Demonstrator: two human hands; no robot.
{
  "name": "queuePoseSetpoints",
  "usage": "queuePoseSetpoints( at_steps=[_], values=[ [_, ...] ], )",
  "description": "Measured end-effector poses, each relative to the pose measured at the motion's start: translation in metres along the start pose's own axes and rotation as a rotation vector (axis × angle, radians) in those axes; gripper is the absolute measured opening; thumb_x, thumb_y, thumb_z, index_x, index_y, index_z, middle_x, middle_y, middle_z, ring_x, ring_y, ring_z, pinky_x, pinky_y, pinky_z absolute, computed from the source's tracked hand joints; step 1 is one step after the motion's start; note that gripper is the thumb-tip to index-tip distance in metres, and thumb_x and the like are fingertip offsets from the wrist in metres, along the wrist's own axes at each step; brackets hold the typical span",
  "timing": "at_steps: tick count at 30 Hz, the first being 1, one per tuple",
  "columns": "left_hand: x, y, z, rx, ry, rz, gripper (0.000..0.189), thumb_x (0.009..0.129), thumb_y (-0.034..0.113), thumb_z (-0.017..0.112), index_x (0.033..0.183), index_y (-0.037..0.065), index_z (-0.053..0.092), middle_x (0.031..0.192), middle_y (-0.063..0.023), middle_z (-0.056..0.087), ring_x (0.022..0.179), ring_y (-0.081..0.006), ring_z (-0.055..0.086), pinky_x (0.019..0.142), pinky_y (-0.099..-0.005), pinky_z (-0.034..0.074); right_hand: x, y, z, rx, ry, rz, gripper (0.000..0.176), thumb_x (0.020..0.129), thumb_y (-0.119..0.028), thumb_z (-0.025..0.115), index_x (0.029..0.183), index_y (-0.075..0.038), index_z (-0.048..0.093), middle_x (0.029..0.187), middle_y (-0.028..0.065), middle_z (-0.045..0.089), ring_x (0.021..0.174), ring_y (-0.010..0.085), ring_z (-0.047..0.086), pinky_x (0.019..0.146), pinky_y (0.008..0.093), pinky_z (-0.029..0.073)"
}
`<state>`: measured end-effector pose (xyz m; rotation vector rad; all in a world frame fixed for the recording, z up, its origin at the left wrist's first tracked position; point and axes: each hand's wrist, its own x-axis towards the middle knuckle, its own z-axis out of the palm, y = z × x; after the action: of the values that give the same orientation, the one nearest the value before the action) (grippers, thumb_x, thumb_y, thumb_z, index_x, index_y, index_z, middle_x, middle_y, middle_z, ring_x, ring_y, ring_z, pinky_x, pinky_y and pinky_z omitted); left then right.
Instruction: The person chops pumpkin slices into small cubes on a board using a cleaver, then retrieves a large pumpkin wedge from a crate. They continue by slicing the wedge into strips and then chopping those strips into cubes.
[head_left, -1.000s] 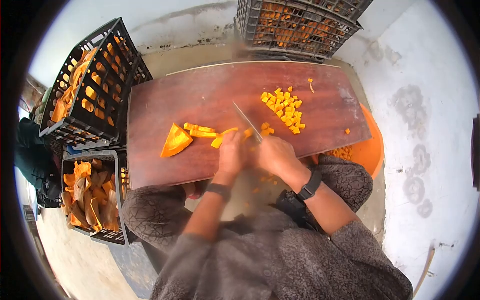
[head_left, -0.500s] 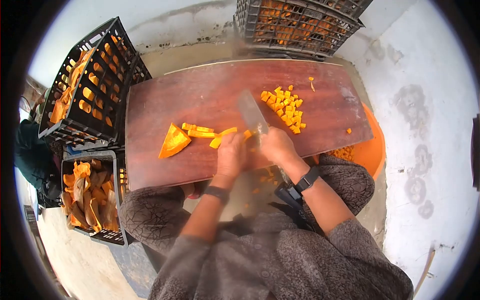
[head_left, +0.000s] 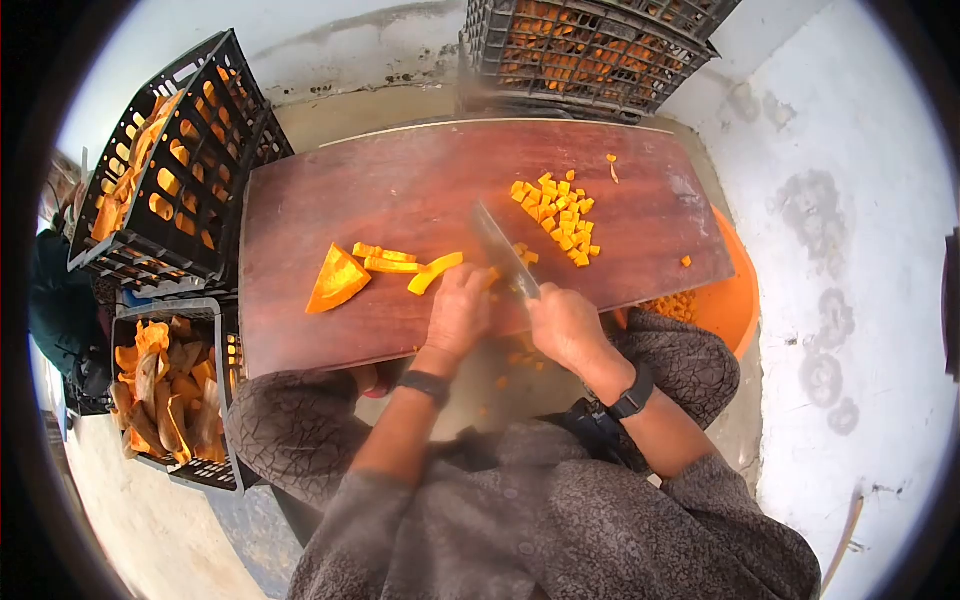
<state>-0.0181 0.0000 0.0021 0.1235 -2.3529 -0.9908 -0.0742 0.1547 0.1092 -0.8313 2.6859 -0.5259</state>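
My right hand point(head_left: 568, 325) is wrapped round the handle of a knife point(head_left: 502, 245), its broad blade pointing away and to the left over the board. Close on the blade's left side, the fingers of my left hand point(head_left: 458, 308) are pressed on a small orange pumpkin piece, mostly hidden beneath them. A curved pumpkin strip point(head_left: 436, 272) lies just beyond that hand. Farther left are more strips point(head_left: 390, 264) and a thick pumpkin wedge point(head_left: 338, 279). Some freshly cut bits point(head_left: 527, 254) sit right of the blade, near a pile of pumpkin cubes point(head_left: 563, 215).
The reddish wooden board point(head_left: 400, 190) lies in front of my knees. An orange tub point(head_left: 738, 290) with cubes stands partly under its right end. Black crates point(head_left: 195, 170) of pumpkin pieces stand on the left, with a lower crate point(head_left: 222, 400) of peels. More crates point(head_left: 590, 60) stand behind.
The knife blade has turned more edge-on, and cut bits now show on its right. My right hand sits slightly lower relative to the board. The whole view has shifted a little.
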Motion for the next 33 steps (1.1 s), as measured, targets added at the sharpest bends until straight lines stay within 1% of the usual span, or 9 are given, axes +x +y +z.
queuePoseSetpoints(
  at_steps=[6,8,12,14,16,18,20,23,33],
  values=[
    [0.001,-0.001,0.002,0.014,-0.033,-0.027,0.023,0.076,-0.002,0.062,0.100,0.001,0.061,0.102,-0.0206,0.061,0.097,-0.0402,0.058,0.085,-0.0468,0.050,0.003,-0.005,0.001,-0.002,-0.029,0.023,0.020,0.088,-0.018,0.059,0.088,0.002,0.060,0.081,0.0264,0.065,0.083,0.0452,0.063,0.075,0.0526,0.049],
    [0.003,-0.003,0.003,0.015,-0.049,-0.045,0.023,0.076,-0.001,0.063,0.098,0.002,0.061,0.101,-0.0208,0.061,0.097,-0.0406,0.058,0.085,-0.0471,0.050,0.009,-0.006,0.005,-0.074,-0.077,-0.002,0.017,0.086,-0.015,0.057,0.091,-0.001,0.065,0.087,0.0224,0.068,0.086,0.0392,0.066,0.077,0.0480,0.052],
    [0.001,-0.006,0.005,0.010,-0.049,-0.050,0.024,0.074,0.003,0.065,0.098,0.003,0.061,0.099,-0.0190,0.060,0.095,-0.0396,0.058,0.082,-0.0471,0.050,0.029,-0.003,0.019,-0.075,-0.081,0.007,0.017,0.085,-0.015,0.058,0.089,-0.001,0.066,0.088,0.0213,0.069,0.086,0.0389,0.066,0.077,0.0481,0.052],
    [-0.002,-0.008,0.007,0.019,-0.036,-0.045,0.025,0.074,0.007,0.067,0.098,0.004,0.062,0.096,-0.0175,0.059,0.093,-0.0384,0.057,0.079,-0.0472,0.051,0.035,-0.001,0.031,-0.064,-0.012,-0.041,0.018,0.084,-0.015,0.058,0.088,0.000,0.066,0.087,0.0214,0.068,0.084,0.0399,0.066,0.076,0.0484,0.052],
    [-0.003,-0.007,0.003,-0.049,-0.031,-0.071,0.023,0.075,0.000,0.064,0.098,0.003,0.061,0.101,-0.0189,0.061,0.097,-0.0398,0.058,0.085,-0.0459,0.050,0.041,0.004,0.030,-0.025,-0.013,-0.022,0.019,0.085,-0.017,0.058,0.089,0.000,0.066,0.087,0.0219,0.067,0.084,0.0406,0.065,0.075,0.0488,0.052],
    [-0.003,-0.003,0.001,-0.044,-0.004,-0.040,0.024,0.075,-0.001,0.063,0.099,0.003,0.061,0.102,-0.0185,0.061,0.097,-0.0392,0.058,0.085,-0.0457,0.050,0.043,0.011,0.027,0.016,-0.013,-0.001,0.020,0.086,-0.018,0.058,0.089,0.000,0.065,0.086,0.0225,0.067,0.084,0.0412,0.065,0.075,0.0492,0.051],
    [0.000,0.002,-0.002,-0.048,0.024,-0.003,0.024,0.076,-0.001,0.063,0.100,0.003,0.062,0.102,-0.0180,0.061,0.097,-0.0387,0.059,0.085,-0.0455,0.050,0.042,0.020,0.021,0.262,-0.058,0.186,0.033,0.089,-0.023,0.055,0.095,0.008,0.062,0.090,0.0290,0.065,0.088,0.0469,0.063,0.079,0.0518,0.050],
    [-0.002,0.003,-0.005,0.016,0.007,0.008,0.025,0.077,-0.003,0.062,0.101,0.003,0.062,0.102,-0.0173,0.061,0.097,-0.0381,0.059,0.086,-0.0451,0.050,0.029,0.014,0.008,0.084,0.023,0.042,0.034,0.090,-0.024,0.055,0.096,0.009,0.061,0.087,0.0309,0.064,0.086,0.0484,0.062,0.078,0.0524,0.049],
    [0.003,-0.002,0.001,0.026,-0.005,0.004,0.022,0.076,-0.001,0.061,0.098,0.003,0.063,0.096,-0.0172,0.060,0.093,-0.0380,0.057,0.083,-0.0456,0.050,0.005,-0.007,-0.006,0.063,-0.014,-0.017,0.024,0.090,-0.018,0.056,0.088,0.006,0.060,0.081,0.0308,0.063,0.083,0.0487,0.061,0.076,0.0535,0.047]
  ],
)
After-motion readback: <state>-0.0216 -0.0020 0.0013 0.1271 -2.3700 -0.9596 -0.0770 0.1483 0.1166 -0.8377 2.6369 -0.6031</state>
